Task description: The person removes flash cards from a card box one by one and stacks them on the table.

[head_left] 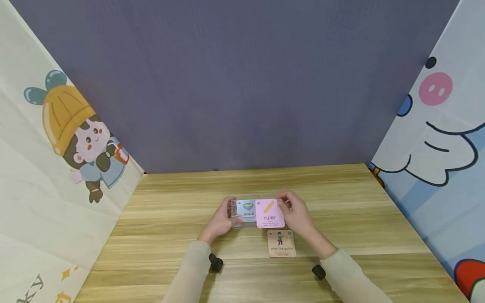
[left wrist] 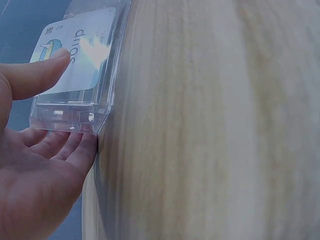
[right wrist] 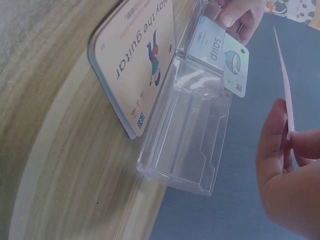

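Note:
A clear plastic card holder [right wrist: 172, 140] with two compartments stands on the table, its left end gripped by my left hand [head_left: 221, 219]. In one compartment sits a blue-and-white "soup" card [head_left: 245, 211], and the left thumb [left wrist: 45, 75] lies over it. My right hand [head_left: 298, 213] pinches a pink "ruler" card [head_left: 270, 213] at its edge. In the right wrist view, that card is seen edge-on, apart from the holder. The compartment nearer the right hand has no card in it there. A peach "play the guitar" card [head_left: 281, 244] lies in front of the holder, on top of a small stack.
The wooden table [head_left: 170, 210] meets a grey-blue panel [head_left: 242, 84] at the back. Printed cloth walls stand at the left [head_left: 38, 189] and right [head_left: 447, 139]. A black wrist device [head_left: 216, 263] is on the left forearm, another [head_left: 319, 272] on the right.

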The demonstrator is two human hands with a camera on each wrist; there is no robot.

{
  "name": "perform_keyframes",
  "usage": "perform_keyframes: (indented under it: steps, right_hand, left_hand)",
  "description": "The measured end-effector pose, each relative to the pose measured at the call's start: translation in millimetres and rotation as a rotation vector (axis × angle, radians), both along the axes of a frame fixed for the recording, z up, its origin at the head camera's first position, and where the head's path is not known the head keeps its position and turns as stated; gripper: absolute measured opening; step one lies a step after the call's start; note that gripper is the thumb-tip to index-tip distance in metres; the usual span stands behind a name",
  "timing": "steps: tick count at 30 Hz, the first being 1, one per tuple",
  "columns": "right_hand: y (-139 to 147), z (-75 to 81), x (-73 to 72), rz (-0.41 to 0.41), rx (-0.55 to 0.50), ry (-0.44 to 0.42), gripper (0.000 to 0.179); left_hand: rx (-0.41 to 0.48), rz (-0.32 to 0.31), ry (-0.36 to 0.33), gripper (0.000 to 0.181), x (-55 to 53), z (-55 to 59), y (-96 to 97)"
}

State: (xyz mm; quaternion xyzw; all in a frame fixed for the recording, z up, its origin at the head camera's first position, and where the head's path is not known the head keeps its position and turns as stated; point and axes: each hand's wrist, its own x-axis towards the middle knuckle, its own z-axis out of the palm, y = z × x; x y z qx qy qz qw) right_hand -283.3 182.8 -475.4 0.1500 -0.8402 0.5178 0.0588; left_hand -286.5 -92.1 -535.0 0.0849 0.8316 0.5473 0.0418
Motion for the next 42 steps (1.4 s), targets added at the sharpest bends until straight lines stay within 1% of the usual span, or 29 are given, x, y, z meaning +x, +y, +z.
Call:
perform_keyframes:
  steps: [14, 22, 26, 33, 42]
  right_hand:
    - [2.5, 1.9, 7.5, -0.008, 0.005, 0.026, 0.023]
    - [5.8, 2.5, 13.3, 0.010, 0.013, 0.027, 0.023]
    - [7.2, 1.8, 15.6, 0.004, 0.028, 0.026, 0.022]
    - [8.9, 0.4, 19.0, -0.024, 0.056, 0.013, 0.019]
    - [11.0, -3.9, 25.8, -0.024, 0.066, -0.045, 0.019]
  left_hand:
    - [-0.021, 0.001, -0.019, 0.079, 2.7, 3.5, 0.3]
    - [-0.011, -0.004, 0.001, 0.079, 2.2, 3.2, -0.2]
    - [-0.010, -0.008, 0.004, 0.079, 2.5, 3.8, -1.2]
    - [0.005, -0.009, -0.003, 0.079, 3.1, 5.3, -2.4]
    - [-0.008, -0.014, 0.004, 0.079, 3.5, 4.9, -1.9]
